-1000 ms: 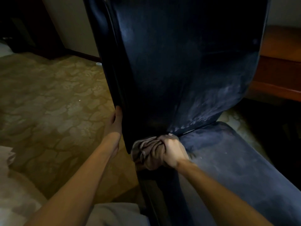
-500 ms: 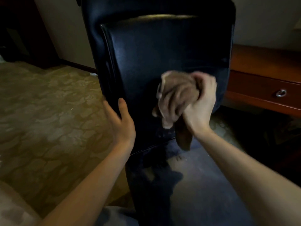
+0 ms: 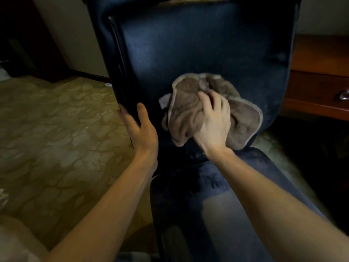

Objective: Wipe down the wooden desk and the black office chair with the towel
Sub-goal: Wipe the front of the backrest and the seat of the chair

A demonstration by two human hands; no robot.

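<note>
A person holds a brown towel against the back of a black office chair, steadying the chair with the other hand.

A patterned beige carpet (image 3: pixel 56 138) covers the floor on the left. The black office chair (image 3: pixel 198 44) stands in the middle, its backrest upright and facing the camera, with its seat (image 3: pixel 207 205) running down to the bottom edge. The wooden desk (image 3: pixel 319 76) sits just behind the chair on the right. The towel (image 3: pixel 185 114) lies bunched against the lower middle of the backrest. The right hand (image 3: pixel 214 121) presses on it there, its fingers bent into the gathered cloth. The left hand (image 3: pixel 140 127) grips the backrest's left edge, thumb on the front and fingers curled round behind. A metal ring pull (image 3: pixel 344 95) shows on the desk drawer.
</note>
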